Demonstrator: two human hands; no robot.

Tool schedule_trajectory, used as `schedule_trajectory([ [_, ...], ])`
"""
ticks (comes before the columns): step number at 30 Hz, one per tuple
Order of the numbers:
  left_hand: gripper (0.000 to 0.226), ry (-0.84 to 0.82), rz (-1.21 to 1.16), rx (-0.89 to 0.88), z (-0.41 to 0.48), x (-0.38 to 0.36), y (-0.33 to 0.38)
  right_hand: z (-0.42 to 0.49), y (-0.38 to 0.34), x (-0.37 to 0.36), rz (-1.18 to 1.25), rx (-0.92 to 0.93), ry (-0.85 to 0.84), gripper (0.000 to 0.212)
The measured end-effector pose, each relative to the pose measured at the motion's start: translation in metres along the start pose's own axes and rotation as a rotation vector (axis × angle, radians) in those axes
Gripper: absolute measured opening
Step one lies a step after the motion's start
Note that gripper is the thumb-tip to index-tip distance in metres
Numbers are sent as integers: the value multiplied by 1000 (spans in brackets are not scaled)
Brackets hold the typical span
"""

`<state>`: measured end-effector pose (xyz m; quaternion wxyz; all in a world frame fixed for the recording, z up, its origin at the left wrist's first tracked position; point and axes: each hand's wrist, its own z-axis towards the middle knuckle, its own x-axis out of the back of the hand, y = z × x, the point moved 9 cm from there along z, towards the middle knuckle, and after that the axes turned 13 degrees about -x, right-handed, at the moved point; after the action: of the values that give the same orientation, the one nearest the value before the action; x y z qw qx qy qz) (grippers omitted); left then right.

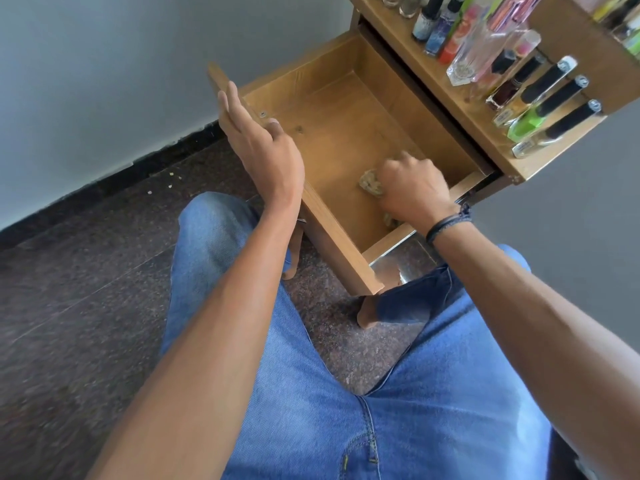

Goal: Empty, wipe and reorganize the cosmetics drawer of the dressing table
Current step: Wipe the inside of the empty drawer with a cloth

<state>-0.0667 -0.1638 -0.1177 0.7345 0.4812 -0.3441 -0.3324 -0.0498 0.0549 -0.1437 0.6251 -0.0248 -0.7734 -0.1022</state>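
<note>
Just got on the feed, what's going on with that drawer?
A seated person has the drawer pulled out; nothing shows in it except a crumpled cloth. The right hand grips that cloth against the drawer floor, apparently wiping. The left hand rests with straight fingers on the drawer's front panel. The cosmetics bottles are lined up on the dressing table top, so emptying looks done and reorganizing has not begun.

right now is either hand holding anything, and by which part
Right hand grips a crumpled cloth by its bunched middle; left hand rests on the drawer front.
</note>
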Motion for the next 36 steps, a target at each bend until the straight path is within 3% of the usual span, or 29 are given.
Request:
schedule_trajectory([
  [7, 64, -4, 2, 5, -1, 0, -2, -43, -55, -6, 204, 184, -110, 32],
  [13, 65, 9, -9, 12, -2, 2, 0, -33, -34, -9, 411, 45, -170, 30],
  [15, 66, 12, -19, 22, -2, 3, 0, -26, -27, -2, 569, -9, -117, 32],
  [19, 66, 20, -21, 17, -2, 3, 1, -14, -13, 26, 781, -85, 163, 25],
  [26, 66, 18, -24, 2, 0, 1, -4, 6, 18, 63, 1070, -173, 323, 17],
  [29, 65, 22, -26, -6, 1, 0, -4, 25, 7, 54, 993, -78, 92, 11],
  [31, 66, 25, -34, -2, 1, 0, -4, 29, -14, 26, 743, 35, -161, 13],
  [32, 66, 26, -34, -1, 1, 0, -4, 26, -22, 12, 599, 91, -207, 18],
  [34, 65, 26, -26, -2, 2, 0, -4, 21, -30, -5, 463, 146, -167, 36],
  [36, 65, 28, -24, -6, 1, 0, -5, 15, -32, -12, 472, 143, -86, 49],
])
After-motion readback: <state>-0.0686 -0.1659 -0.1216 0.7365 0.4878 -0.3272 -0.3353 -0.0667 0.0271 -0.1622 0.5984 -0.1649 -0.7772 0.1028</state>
